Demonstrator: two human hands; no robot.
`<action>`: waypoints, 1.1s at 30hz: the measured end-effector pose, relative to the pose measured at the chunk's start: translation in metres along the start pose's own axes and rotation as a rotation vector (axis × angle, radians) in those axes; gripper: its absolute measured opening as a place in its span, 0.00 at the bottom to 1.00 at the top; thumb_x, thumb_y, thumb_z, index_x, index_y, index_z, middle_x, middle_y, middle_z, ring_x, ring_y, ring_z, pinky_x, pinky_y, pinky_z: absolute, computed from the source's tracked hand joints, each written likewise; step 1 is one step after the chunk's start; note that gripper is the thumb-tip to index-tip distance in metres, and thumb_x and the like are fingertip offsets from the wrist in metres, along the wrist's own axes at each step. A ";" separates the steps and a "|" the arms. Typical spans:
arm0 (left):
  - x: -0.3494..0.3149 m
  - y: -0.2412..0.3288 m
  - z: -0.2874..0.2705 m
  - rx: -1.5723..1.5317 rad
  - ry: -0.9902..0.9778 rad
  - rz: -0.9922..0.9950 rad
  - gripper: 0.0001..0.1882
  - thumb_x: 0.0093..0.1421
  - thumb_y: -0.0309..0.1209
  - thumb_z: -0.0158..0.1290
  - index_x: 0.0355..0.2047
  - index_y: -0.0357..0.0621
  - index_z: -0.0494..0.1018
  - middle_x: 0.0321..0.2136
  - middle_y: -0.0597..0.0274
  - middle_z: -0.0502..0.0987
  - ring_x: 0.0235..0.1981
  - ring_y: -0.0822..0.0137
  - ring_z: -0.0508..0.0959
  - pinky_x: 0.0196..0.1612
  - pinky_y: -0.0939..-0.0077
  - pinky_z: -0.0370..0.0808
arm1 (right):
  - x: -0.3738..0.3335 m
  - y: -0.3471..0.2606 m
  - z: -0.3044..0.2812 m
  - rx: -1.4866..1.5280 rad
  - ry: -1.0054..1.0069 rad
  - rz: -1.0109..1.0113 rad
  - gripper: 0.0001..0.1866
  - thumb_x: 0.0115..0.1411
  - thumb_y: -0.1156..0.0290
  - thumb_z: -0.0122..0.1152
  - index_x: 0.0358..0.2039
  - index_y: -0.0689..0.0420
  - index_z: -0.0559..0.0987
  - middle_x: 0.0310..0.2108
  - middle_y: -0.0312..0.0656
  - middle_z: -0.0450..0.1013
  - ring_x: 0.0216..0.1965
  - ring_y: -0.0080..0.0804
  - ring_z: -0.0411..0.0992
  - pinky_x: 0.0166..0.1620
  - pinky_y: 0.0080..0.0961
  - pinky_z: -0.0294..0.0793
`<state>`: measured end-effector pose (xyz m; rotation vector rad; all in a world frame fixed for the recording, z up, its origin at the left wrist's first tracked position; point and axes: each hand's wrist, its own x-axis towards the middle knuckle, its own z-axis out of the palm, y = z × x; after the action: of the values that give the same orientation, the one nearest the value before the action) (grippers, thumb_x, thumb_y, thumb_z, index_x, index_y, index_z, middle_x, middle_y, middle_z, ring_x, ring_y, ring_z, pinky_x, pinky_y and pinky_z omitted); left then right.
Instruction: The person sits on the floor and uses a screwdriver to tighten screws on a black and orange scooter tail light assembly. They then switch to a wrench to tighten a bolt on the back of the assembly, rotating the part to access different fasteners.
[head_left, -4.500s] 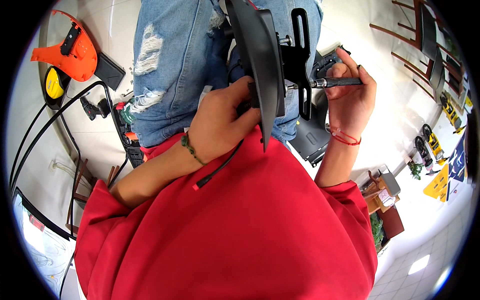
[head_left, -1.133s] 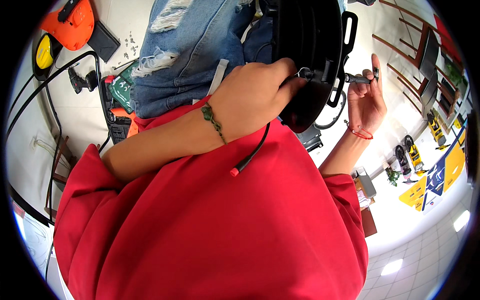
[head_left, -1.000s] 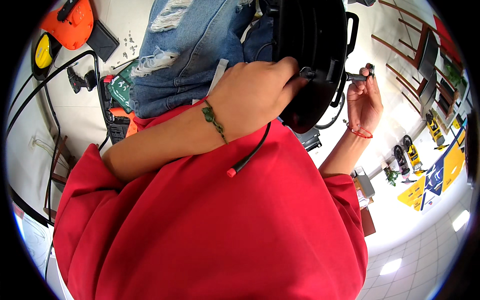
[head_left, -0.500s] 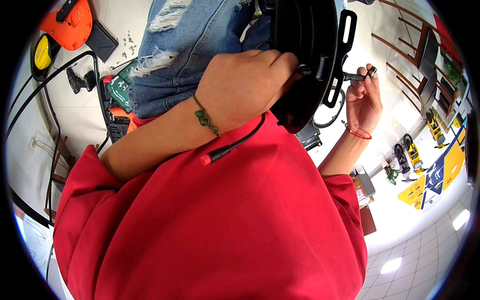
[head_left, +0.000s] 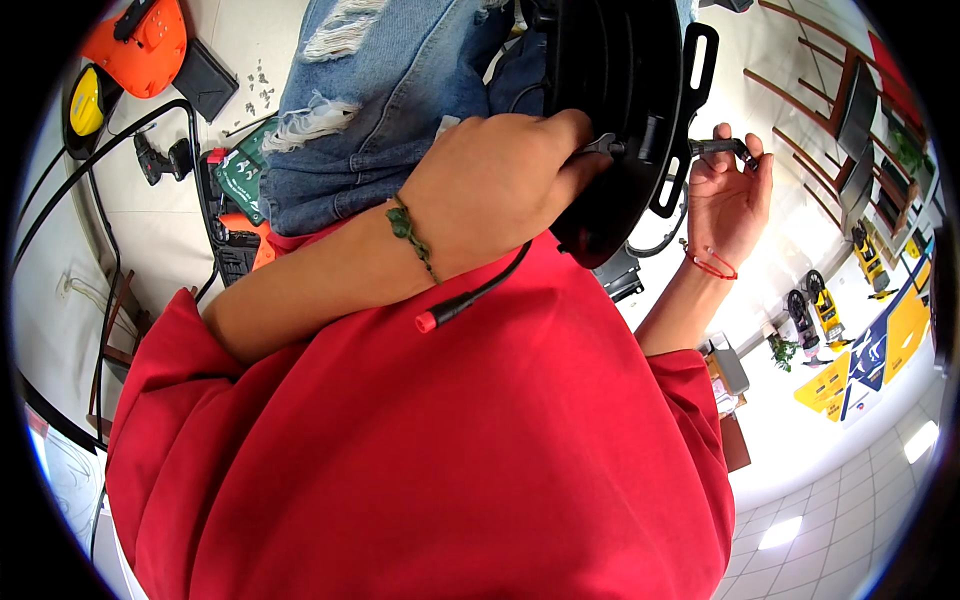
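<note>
A black curved fender-like part [head_left: 640, 60] stands in front of my lap, its concave side toward the left. My left hand [head_left: 505, 185] is closed around a small silver wrench [head_left: 598, 145], whose jaw sits at a fitting on the inside of that part. On the far side, my right hand [head_left: 730, 190] has its fingers around the bent end of a black rod-like tool [head_left: 718, 147], which points at the same spot from outside. A black cable with a red-tipped connector [head_left: 428, 321] hangs below my left hand, against my red shirt.
A cordless drill [head_left: 160, 158], a green tool case [head_left: 240, 180], an orange part [head_left: 140, 50] and scattered small screws [head_left: 258, 88] lie on the floor at left. Black tubing [head_left: 190, 120] bends up there. Chairs [head_left: 850, 120] and yellow scooters [head_left: 825, 305] stand at right.
My left hand has shifted slightly down and right, and the wrench now shows at the fitting. The fingers of my right hand have turned around the rod's end, which now angles downward.
</note>
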<state>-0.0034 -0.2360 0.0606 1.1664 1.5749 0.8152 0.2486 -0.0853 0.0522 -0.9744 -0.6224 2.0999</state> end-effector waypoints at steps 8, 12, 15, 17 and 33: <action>0.002 -0.007 -0.003 -0.353 -0.080 -0.089 0.16 0.65 0.39 0.53 0.33 0.37 0.76 0.20 0.45 0.76 0.26 0.46 0.79 0.29 0.60 0.73 | 0.000 0.001 -0.002 0.075 0.034 0.010 0.25 0.69 0.68 0.49 0.59 0.75 0.66 0.60 0.66 0.64 0.39 0.33 0.70 0.46 0.26 0.71; 0.002 -0.008 -0.004 -0.356 -0.099 -0.110 0.16 0.66 0.39 0.52 0.33 0.37 0.77 0.20 0.45 0.76 0.26 0.46 0.79 0.30 0.60 0.73 | -0.002 0.003 0.000 0.081 0.068 -0.064 0.25 0.68 0.75 0.50 0.61 0.75 0.63 0.63 0.64 0.61 0.40 0.33 0.70 0.49 0.27 0.71; 0.003 -0.007 -0.007 -0.310 -0.153 -0.112 0.11 0.65 0.32 0.52 0.36 0.33 0.75 0.24 0.48 0.78 0.24 0.61 0.79 0.30 0.70 0.73 | -0.002 0.006 -0.001 0.177 0.013 -0.104 0.24 0.67 0.80 0.49 0.62 0.75 0.63 0.58 0.59 0.64 0.39 0.32 0.70 0.49 0.26 0.72; 0.003 -0.006 -0.008 -0.300 -0.168 -0.112 0.11 0.65 0.31 0.52 0.36 0.33 0.75 0.24 0.47 0.78 0.24 0.58 0.79 0.30 0.69 0.73 | 0.000 0.009 -0.002 0.309 -0.056 -0.099 0.23 0.68 0.81 0.47 0.63 0.74 0.62 0.54 0.56 0.66 0.40 0.31 0.70 0.48 0.24 0.73; 0.001 -0.004 0.003 -0.265 -0.073 -0.065 0.10 0.65 0.30 0.51 0.36 0.33 0.75 0.23 0.44 0.77 0.24 0.52 0.80 0.28 0.66 0.73 | 0.026 0.038 0.030 0.832 -0.061 0.049 0.08 0.71 0.72 0.44 0.42 0.61 0.73 0.22 0.27 0.70 0.20 0.19 0.52 0.26 0.18 0.54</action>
<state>-0.0019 -0.2361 0.0562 0.9382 1.3899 0.8979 0.1976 -0.0919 0.0334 -0.4449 0.2625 2.1267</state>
